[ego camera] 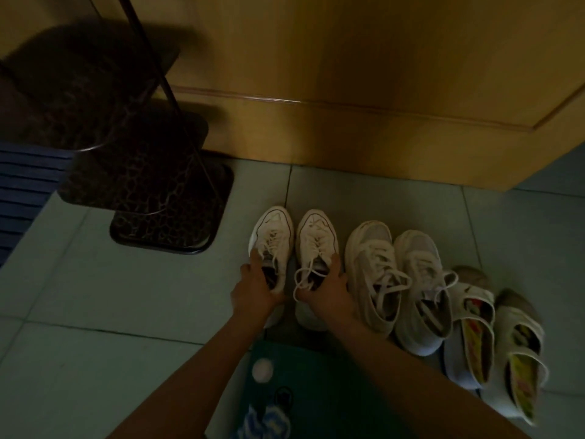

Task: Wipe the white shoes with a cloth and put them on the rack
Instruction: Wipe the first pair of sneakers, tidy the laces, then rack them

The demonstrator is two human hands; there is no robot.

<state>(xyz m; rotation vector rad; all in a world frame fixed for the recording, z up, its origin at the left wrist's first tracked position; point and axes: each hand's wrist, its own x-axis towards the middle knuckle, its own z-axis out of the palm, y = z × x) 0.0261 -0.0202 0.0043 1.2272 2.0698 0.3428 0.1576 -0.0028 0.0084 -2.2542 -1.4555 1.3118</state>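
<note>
Two white lace-up shoes stand side by side on the tiled floor, toes toward the wooden door. My left hand [254, 286] grips the left white shoe [273, 236] at its opening, fingers inside the collar. My right hand [329, 288] grips the right white shoe [316, 239] the same way, thumb at its outer side. The dark tiered shoe rack [152, 191] stands at the left, its shelves bare. No cloth is clearly visible; a blue and white item [269, 423] lies at the bottom edge, too dim to identify.
A beige pair of sneakers [395, 274] and a pair of pale slip-ons with colourful insoles [493, 340] line up to the right. A wooden door [380, 90] closes off the back. A green mat [316, 391] lies below my arms. Blue slats [22, 191] sit at far left.
</note>
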